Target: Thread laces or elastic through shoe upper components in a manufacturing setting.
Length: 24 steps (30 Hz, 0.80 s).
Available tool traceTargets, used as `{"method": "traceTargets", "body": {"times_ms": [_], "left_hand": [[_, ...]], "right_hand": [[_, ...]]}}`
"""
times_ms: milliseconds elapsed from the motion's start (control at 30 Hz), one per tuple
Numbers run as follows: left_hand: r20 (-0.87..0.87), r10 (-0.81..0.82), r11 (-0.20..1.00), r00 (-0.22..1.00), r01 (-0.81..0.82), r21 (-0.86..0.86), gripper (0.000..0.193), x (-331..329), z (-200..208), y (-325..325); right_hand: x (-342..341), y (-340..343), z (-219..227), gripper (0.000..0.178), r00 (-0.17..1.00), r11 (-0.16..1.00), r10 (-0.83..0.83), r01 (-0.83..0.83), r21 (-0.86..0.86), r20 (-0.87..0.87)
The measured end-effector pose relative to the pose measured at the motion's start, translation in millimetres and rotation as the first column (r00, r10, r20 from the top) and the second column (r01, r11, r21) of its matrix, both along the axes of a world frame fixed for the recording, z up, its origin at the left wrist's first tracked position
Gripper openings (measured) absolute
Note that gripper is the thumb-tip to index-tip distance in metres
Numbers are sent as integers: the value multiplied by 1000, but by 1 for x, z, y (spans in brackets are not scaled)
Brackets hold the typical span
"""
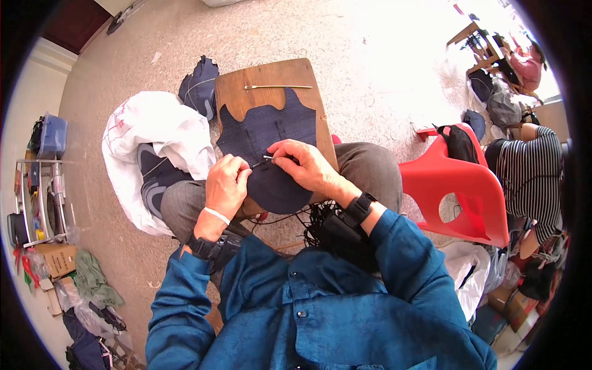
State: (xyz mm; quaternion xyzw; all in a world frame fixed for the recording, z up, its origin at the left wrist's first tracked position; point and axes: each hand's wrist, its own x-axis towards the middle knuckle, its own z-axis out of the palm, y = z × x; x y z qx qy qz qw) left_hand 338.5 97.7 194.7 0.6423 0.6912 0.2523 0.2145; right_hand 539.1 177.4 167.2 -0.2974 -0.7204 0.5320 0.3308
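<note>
A dark navy textured fabric piece (262, 129), cut like a shoe upper with scalloped far edges, lies on a wooden stool (250, 74) between my knees. Its rounded near end (280, 191) hangs toward me. My left hand (225, 185) is closed in a pinch at the left of the piece's middle; its fingertips hide what they hold. Opposite it, my right hand (308, 166) pinches a small thin thing with a pale tip (268, 157), just above the fabric. Near the stool's far edge rests a long thin metal needle-like tool (277, 87) with a loop at its left end.
Left of the stool sits a white sack (154, 117) with dark fabric pieces (157, 176) in it. Another navy bundle (200, 86) stands beyond. Black cords (320, 225) gather under my right forearm. A red plastic chair (456, 185) and a person in stripes (530, 179) are at right.
</note>
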Motion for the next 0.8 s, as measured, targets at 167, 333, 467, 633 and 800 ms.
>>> {"method": "traceTargets", "body": {"times_ms": [167, 333, 467, 633, 800], "left_hand": [[-160, -173, 953, 972, 207, 222, 7, 9, -3, 18], [21, -57, 992, 998, 54, 116, 6, 11, -7, 14], [38, -56, 977, 998, 47, 206, 6, 14, -11, 12], [6, 12, 994, 1000, -12, 107, 8, 9, -11, 9], [-125, -25, 953, 992, 62, 296, 16, 24, 9, 10]], "right_hand": [[-1, 1, 6, 10, 999, 1000, 22, -22, -6, 33], [2, 4, 10, 12, 997, 993, 39, -31, -115, 69], [1, 1, 6, 13, 997, 983, -47, 56, -174, 59], [24, 10, 28, 5, 938, 946, -292, 254, 202, 187], [39, 5, 26, 3, 917, 939, -258, 164, 302, 304]]}}
